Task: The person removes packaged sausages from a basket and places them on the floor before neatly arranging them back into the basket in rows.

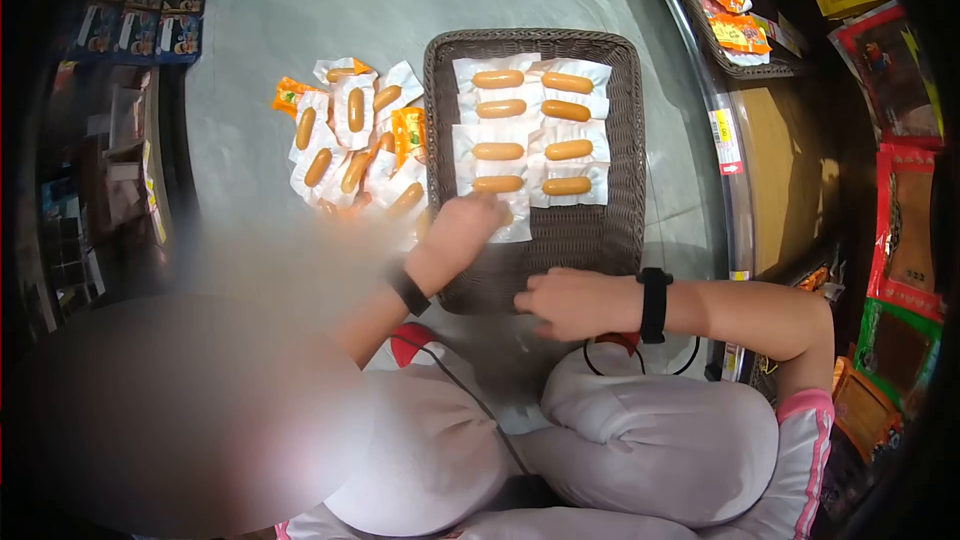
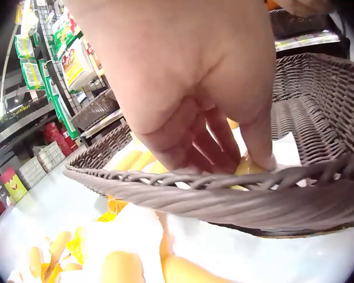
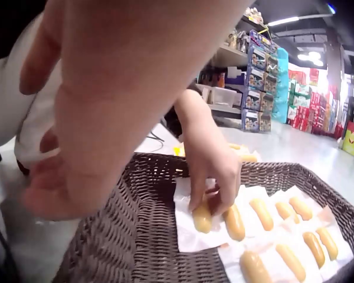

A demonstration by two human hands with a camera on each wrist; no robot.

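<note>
My left hand (image 1: 455, 240) is inside the brown wicker basket (image 1: 637, 150), at its left side. In the right wrist view its thumb and fingers pinch a sausage in a clear-and-white packet (image 3: 202, 223); most of that packet is covered by the hand in the head view. Just beyond it, several packed sausages (image 1: 497, 151) lie in two columns, all turned the same way. My right hand (image 1: 575, 302) hovers at the basket's near rim with loosely bent fingers and nothing in them.
A loose heap of packed sausages (image 1: 318, 167), some in orange wrappers (image 1: 409, 133), lies on the grey floor (image 1: 320, 0) left of the basket. Along the right runs a shelf edge with price tags (image 1: 727, 140) and another basket of snack packs (image 1: 738, 33). Boxed goods (image 1: 140, 30) stand far left.
</note>
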